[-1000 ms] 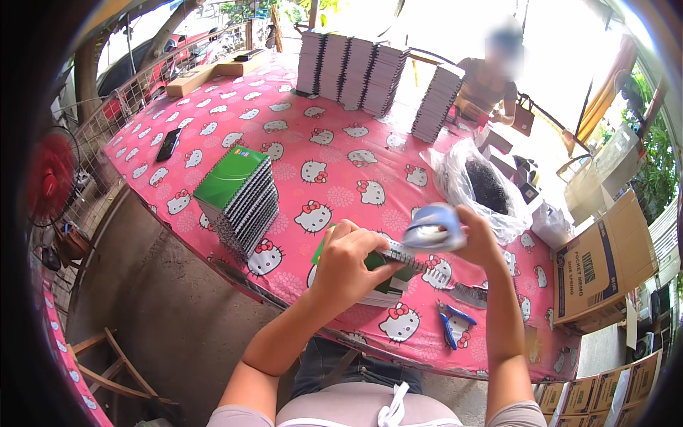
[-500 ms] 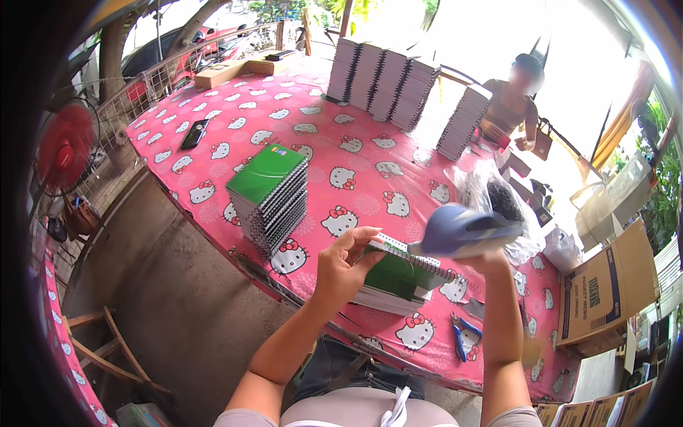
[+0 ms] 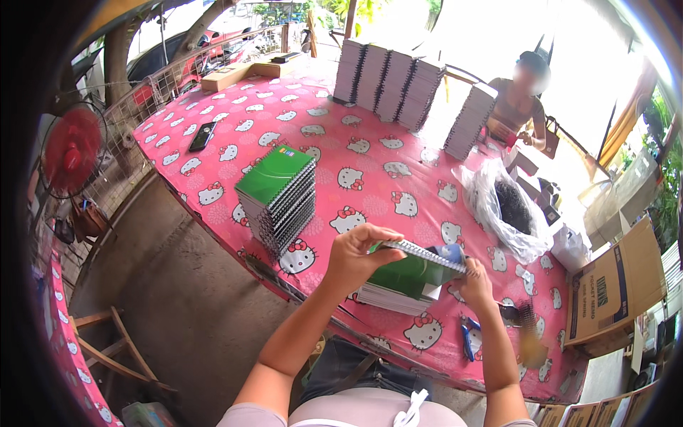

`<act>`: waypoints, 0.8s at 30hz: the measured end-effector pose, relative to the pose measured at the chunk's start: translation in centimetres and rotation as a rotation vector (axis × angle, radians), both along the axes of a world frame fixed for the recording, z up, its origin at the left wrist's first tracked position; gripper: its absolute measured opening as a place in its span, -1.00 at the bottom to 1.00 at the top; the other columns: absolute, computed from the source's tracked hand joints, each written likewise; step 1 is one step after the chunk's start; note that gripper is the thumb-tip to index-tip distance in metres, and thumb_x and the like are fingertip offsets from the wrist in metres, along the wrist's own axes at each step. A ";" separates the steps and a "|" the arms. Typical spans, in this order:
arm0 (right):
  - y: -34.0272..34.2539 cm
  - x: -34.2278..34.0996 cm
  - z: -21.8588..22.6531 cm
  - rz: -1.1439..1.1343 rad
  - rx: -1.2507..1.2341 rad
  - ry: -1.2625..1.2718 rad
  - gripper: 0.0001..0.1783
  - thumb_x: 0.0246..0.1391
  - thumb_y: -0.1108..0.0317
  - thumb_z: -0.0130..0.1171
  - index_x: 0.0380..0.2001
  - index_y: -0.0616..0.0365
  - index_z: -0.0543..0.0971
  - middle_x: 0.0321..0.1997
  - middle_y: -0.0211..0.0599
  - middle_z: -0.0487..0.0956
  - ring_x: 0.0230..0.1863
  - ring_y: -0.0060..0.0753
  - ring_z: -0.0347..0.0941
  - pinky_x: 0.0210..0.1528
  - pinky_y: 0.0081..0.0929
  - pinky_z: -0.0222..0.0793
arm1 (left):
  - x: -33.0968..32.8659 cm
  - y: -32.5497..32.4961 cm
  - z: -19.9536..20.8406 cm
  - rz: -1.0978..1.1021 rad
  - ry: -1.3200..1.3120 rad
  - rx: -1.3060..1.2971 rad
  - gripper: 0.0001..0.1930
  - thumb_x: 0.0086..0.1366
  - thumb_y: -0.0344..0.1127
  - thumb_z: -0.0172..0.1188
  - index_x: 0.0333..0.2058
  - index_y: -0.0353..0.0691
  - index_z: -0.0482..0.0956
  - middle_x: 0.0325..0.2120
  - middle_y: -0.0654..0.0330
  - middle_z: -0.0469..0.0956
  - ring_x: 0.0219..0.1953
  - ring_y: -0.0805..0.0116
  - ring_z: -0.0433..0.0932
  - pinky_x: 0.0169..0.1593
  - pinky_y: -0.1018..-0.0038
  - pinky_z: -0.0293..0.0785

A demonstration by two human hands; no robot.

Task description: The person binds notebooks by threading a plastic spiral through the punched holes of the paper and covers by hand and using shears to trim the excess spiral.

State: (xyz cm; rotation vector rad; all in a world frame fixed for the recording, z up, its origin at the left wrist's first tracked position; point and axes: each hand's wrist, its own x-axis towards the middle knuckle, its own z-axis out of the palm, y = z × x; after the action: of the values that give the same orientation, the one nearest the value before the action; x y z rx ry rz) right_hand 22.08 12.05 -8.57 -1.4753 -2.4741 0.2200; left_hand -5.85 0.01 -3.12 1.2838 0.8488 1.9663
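Observation:
A green notebook (image 3: pixel 407 276) with a wire spiral along its upper edge is tilted up in front of me. My left hand (image 3: pixel 358 255) pinches it near the left end of the spiral, thumb below and fingers above. At the spiral's right end, my right hand (image 3: pixel 475 283) has its fingers closed on the notebook's corner. Beneath lies a stack of white pages (image 3: pixel 391 300), largely covered by the notebook. Just behind the spiral shows part of a blue and grey handheld tool (image 3: pixel 448 252); the rest is hidden. Blue-handled pliers (image 3: pixel 468 337) lie right of the stack, beside my right forearm.
A stack of green spiral notebooks (image 3: pixel 277 196) stands left on the pink tablecloth (image 3: pixel 377 167). Taller notebook stacks (image 3: pixel 388 82) stand at the back. A plastic bag with black coils (image 3: pixel 514 210) and a cardboard box (image 3: pixel 612 285) are on the right. A person (image 3: pixel 516 103) sits across.
My right hand has put the blue tool down behind the notebook and taken the spiral's right end. The spiral's loose coils at that end no longer stick out. My left hand keeps its pinch.

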 end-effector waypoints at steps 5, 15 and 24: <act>-9.3 5.0 -0.8 -0.049 0.152 0.012 -0.25 -0.13 0.12 0.35 0.10 0.23 0.32 0.11 0.05 0.34 0.20 0.10 0.19 0.20 -0.02 0.11 | 1.9 -4.9 4.7 0.355 0.671 0.424 -0.77 -0.01 -0.59 0.36 -0.36 -0.26 0.56 -0.37 0.08 0.64 -0.29 0.15 0.64 -0.14 0.33 0.58; -15.4 0.9 5.3 0.136 -0.088 0.492 -0.45 -0.09 0.30 0.30 0.00 0.21 0.43 -0.05 -0.07 0.43 -0.02 0.01 0.34 0.05 -0.08 0.23 | 4.9 -4.5 -2.8 0.227 0.526 0.053 -0.76 -0.07 -0.64 0.40 -0.37 -0.34 0.60 -0.26 0.04 0.60 -0.26 0.34 0.63 -0.22 0.51 0.62; -15.3 -2.7 8.2 0.246 0.016 0.495 -0.48 -0.15 0.29 0.35 -0.08 0.21 0.48 -0.15 -0.10 0.46 -0.11 -0.01 0.39 -0.05 -0.11 0.30 | 5.6 -4.5 -1.0 0.210 0.458 0.026 -0.78 -0.04 -0.65 0.37 -0.35 -0.36 0.62 -0.27 0.01 0.61 -0.25 0.33 0.63 -0.20 0.48 0.60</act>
State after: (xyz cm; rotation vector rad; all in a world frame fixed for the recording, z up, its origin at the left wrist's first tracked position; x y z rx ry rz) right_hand 19.34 -3.29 -0.40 -0.9569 -2.2266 0.5376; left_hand -0.28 -4.51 -4.09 1.7587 1.2213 1.8667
